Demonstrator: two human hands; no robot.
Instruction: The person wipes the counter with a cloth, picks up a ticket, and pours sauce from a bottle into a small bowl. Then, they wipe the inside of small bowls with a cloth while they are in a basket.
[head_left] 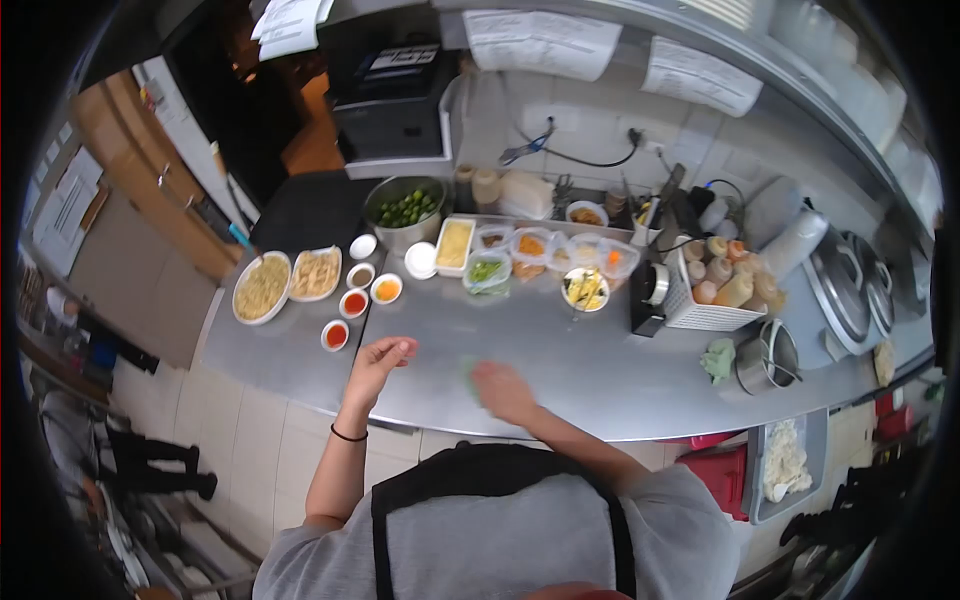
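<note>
My right hand (pixel 505 390), slightly blurred, is on the steel counter (pixel 430 385) with a pale green cloth (pixel 470 375) under its fingers. My left hand (pixel 375 368) is raised over the counter's front part, fingers curled together, and nothing shows in them. Nearest to it are small white cups of red sauce (pixel 335 336), with another red sauce cup (pixel 353 303) and a cup of orange-yellow sauce (pixel 386 289) behind. Beyond my right hand stands a white bowl of yellow and dark food pieces (pixel 585 289).
Along the back are a metal pot of green vegetables (pixel 405 208), a white tub (pixel 455 246) and clear containers (pixel 488 271). At left are two food bowls (pixel 262 288). To the right are a basket of bottles (pixel 715 315), a crumpled green cloth (pixel 717 360) and a metal pot (pixel 765 358).
</note>
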